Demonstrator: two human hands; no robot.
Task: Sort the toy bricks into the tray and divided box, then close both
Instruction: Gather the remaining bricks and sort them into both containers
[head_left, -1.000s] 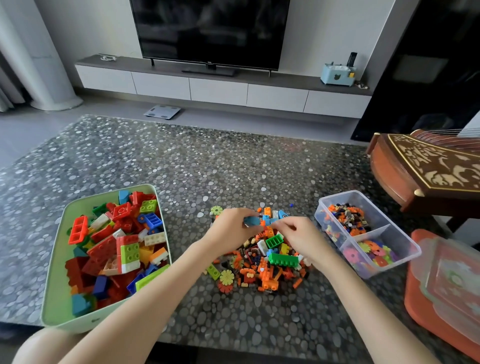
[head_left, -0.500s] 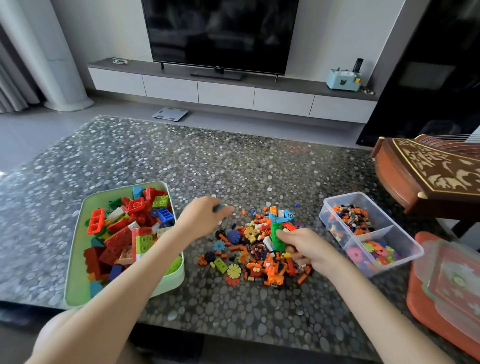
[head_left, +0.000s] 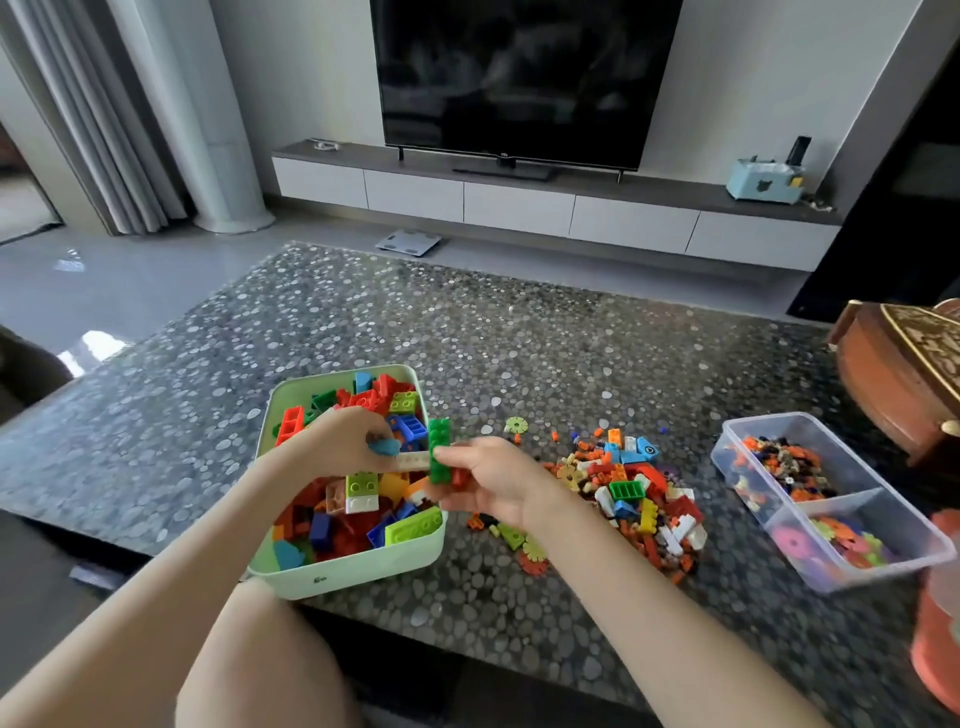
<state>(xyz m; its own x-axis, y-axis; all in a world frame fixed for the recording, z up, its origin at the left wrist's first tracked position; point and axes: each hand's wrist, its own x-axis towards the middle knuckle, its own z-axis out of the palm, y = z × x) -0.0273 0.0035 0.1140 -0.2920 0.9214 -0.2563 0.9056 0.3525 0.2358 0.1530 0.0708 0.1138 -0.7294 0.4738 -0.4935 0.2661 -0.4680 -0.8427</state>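
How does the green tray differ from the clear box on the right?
The green tray is opaque; the clear box is see-through. The tray is one undivided space, while the box has a divider making two compartments. The tray holds large bricks; the box holds small pieces: tiny orange and dark ones in the far compartment, flower discs in the near. Both sit lidless on the pebbled table.

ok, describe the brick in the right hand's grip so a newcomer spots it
Find the pale green tray on the left of the pebble-patterned table. At its right rim the right hand pinches a long dark green brick, next to the left hand, which holds a blue piece. Unlike the bricks lying in the tray, it stands upright above the rim.
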